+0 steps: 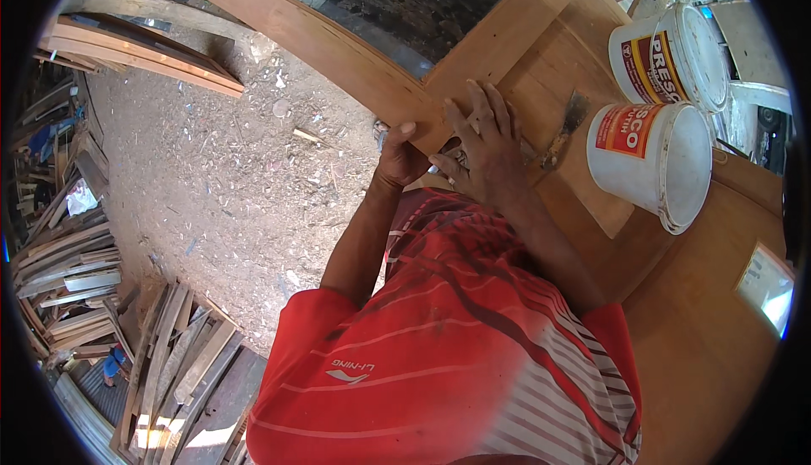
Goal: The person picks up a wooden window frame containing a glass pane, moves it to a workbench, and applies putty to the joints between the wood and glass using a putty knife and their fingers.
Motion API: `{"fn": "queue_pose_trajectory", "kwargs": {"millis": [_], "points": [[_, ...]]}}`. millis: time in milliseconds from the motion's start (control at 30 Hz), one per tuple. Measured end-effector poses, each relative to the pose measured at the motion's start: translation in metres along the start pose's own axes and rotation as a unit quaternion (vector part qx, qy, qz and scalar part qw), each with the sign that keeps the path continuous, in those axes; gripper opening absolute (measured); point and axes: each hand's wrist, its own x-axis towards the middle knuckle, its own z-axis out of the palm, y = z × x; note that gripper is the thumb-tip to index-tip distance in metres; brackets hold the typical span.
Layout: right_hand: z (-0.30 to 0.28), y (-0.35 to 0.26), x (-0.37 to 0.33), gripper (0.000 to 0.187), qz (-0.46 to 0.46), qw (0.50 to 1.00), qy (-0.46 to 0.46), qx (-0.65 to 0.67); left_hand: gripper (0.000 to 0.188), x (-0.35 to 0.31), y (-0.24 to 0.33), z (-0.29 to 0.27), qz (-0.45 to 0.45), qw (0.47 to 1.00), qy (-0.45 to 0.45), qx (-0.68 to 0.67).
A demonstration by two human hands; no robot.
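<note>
A brown wooden framed panel [473, 59], like a door, lies in front of me, with its corner close to my body. On that corner my right hand [494, 148] lies with fingers stretched and slightly apart. My left hand [401, 159] is at the panel's near left edge, thumb up; its other fingers are hidden. Between the hands shows a small dark and greyish patch, too covered to make out. Right of my right hand, a scraper-like tool [564, 127] with a dark blade rests on the wood.
Two white buckets, a nearer one [621, 165] and a farther one [634, 55], stand at the right with red and orange labels. Stacked boards [72, 271] and leaning planks [173, 355] line the left. Wood shavings cover the ground [220, 178]. A wooden frame [152, 55] lies far left.
</note>
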Motion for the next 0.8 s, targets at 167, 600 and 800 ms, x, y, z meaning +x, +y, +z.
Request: {"fn": "queue_pose_trajectory", "kwargs": {"millis": [167, 600, 800], "points": [[0.001, -0.004, -0.004, 0.081, -0.012, 0.999, -0.035, -0.015, 0.092, -0.001, -0.002, -0.012, -0.002, 0.999, 0.018, 0.036], [0.002, -0.011, -0.006, 0.08, -0.022, 0.999, -0.027, -0.028, 0.089, -0.004, 0.002, -0.005, 0.0, 0.999, 0.029, 0.046], [0.008, -0.01, 0.009, 0.079, 0.0, 1.0, -0.007, 0.001, 0.09, -0.006, 0.001, 0.012, -0.015, 0.996, 0.066, 0.055]]}}
